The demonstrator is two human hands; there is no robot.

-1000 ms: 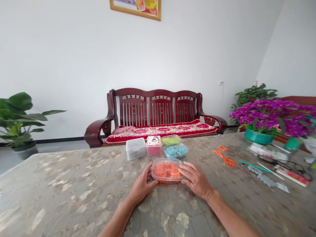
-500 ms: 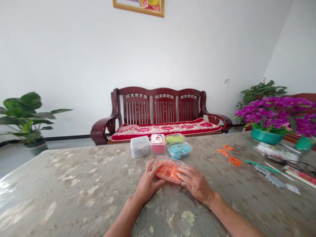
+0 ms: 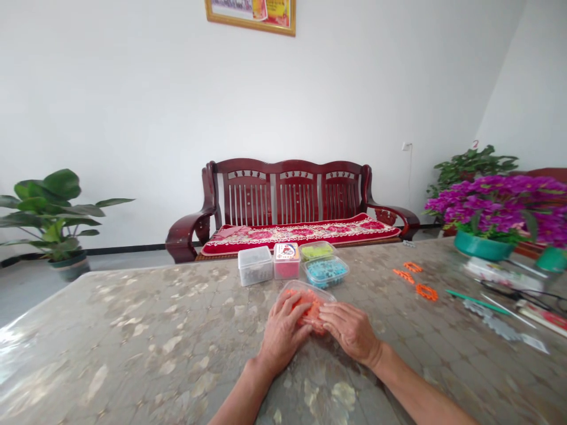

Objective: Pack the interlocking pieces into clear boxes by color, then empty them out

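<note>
A clear plastic container [image 3: 330,293] full of small orange toothed pieces [image 3: 315,307] sits on the table in front of me. My left hand [image 3: 286,327] reaches over its left side, fingers spread and slightly bent onto the orange pieces. No piece shows in its grasp, though the fingertips are partly covered. At the right side, my right hand [image 3: 354,332] grips the container's edge with fingers pressed together. Just behind are a tub of blue pieces [image 3: 326,270] and a tub of yellow-green pieces [image 3: 316,251].
A lidded grey box [image 3: 256,265] and a pink box [image 3: 287,261] stand behind the container. To the right lie linked orange pieces [image 3: 426,292], a green stick [image 3: 476,301], grey linked pieces [image 3: 491,321], glasses [image 3: 522,292] and a pot of purple flowers [image 3: 487,200].
My left hand has moved from the container's left rim to over the orange pieces. My right hand stays at the right side. The view has shifted slightly.
</note>
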